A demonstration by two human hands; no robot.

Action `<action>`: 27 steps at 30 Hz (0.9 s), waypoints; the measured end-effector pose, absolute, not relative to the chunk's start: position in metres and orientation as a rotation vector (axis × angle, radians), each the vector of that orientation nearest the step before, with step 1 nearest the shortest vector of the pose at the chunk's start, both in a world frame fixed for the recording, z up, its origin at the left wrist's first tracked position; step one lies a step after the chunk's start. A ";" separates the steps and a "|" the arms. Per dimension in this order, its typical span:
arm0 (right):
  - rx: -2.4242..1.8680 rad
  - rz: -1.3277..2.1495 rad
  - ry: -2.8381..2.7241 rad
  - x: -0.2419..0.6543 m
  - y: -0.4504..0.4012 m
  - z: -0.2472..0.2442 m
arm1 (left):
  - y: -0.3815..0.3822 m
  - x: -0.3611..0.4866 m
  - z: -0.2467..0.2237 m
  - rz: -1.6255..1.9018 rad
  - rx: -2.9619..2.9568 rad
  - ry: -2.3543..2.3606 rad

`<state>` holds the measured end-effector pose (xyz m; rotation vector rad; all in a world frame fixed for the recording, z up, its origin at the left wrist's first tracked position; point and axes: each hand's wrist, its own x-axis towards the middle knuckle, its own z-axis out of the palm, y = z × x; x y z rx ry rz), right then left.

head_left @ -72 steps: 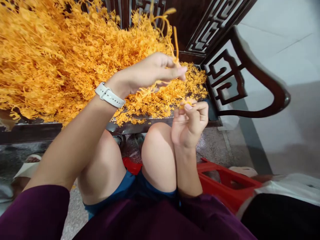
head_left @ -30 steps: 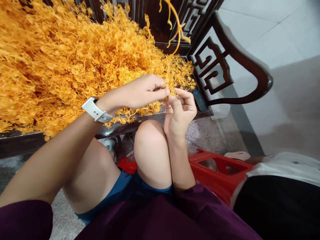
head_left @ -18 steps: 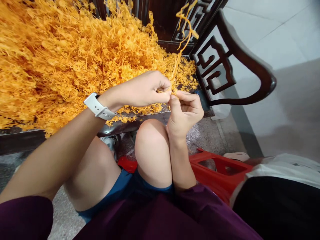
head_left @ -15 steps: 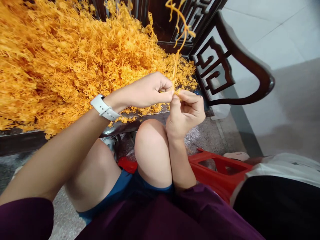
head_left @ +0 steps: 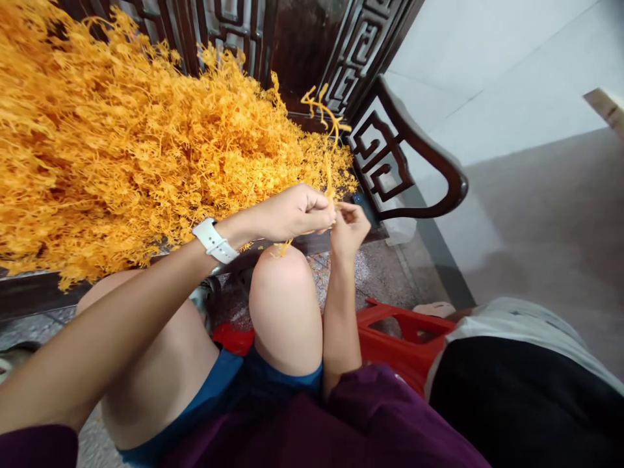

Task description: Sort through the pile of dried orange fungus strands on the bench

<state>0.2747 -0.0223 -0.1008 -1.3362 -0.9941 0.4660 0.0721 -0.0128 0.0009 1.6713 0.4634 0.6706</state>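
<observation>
My left hand (head_left: 295,211), with a white watch band (head_left: 214,240) on its wrist, is closed in a pinch around a thin yellow-orange branched plastic stem (head_left: 335,127). The stem rises above my fingers and bends at its tip. My right hand (head_left: 350,231) pinches at the stem's lower part, fingertips touching those of my left hand; the exact spot is partly hidden. A small orange sprig (head_left: 283,248) shows below my left hand, in front of my knee. Behind and to the left lies a large heap of similar orange stems (head_left: 160,143).
The heap rests on a dark carved wooden bench (head_left: 302,52) with a curved armrest (head_left: 439,188) at right. A red plastic stool (head_left: 400,331) stands at lower right, beside another person in black and white clothing (head_left: 511,390). A pale wall (head_left: 511,97) lies beyond.
The view has shifted, so the bench and heap appear lower and the armrest further left. Both hands still pinch the stem. The orange sprig now shows below my left hand.
</observation>
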 end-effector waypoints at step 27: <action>-1.056 0.952 -1.223 0.214 -0.060 -0.068 | -0.009 0.072 -0.023 1.030 1.599 0.794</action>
